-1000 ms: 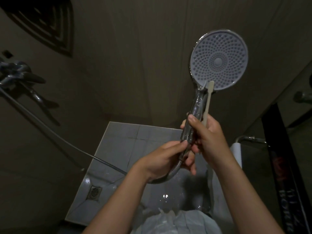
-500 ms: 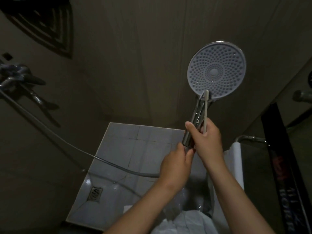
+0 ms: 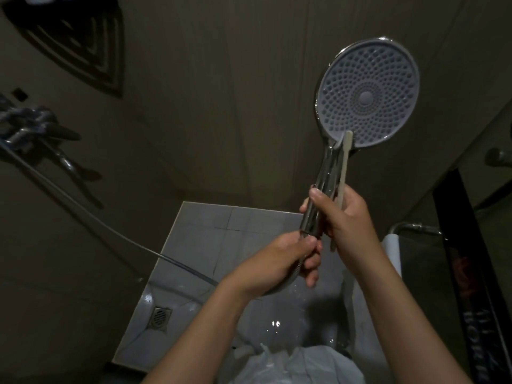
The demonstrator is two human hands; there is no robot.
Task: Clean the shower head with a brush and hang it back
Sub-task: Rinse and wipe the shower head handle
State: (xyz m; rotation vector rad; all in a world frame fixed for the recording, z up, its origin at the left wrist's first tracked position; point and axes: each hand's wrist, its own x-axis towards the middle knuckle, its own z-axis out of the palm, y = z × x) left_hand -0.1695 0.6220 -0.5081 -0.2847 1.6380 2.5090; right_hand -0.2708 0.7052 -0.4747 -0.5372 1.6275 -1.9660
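Far left of the shower head, the chrome wall faucet [image 3: 30,128] juts from the dim wall, and the metal hose [image 3: 91,217] runs from it down and across toward the hands. Lower down, the square floor drain [image 3: 158,318] sits in the pale tiled floor [image 3: 210,234], well below and left of the shower head. Now the left hand [image 3: 279,264]: it is curled closed around the bottom end of the handle, right where the hose joins, fingers wrapped tight. Just above it, the chrome handle [image 3: 321,195] rises upright, leaning a little to the right. The right hand [image 3: 343,217] is closed around the handle's middle, thumb pressed across the front, and the same grip clamps the pale toothbrush [image 3: 343,173] flat against the handle's right side. The brush runs up alongside the chrome, its head resting on the lower edge of the spray face. And there is the shower head [image 3: 367,97] itself, held up high, round grey nozzle face turned toward the camera, well off the wall. Below it to the right, a white towel [image 3: 392,250] hangs on a chrome rail [image 3: 415,227]. Crumpled white plastic [image 3: 293,364] lies at the bottom, under the forearms.
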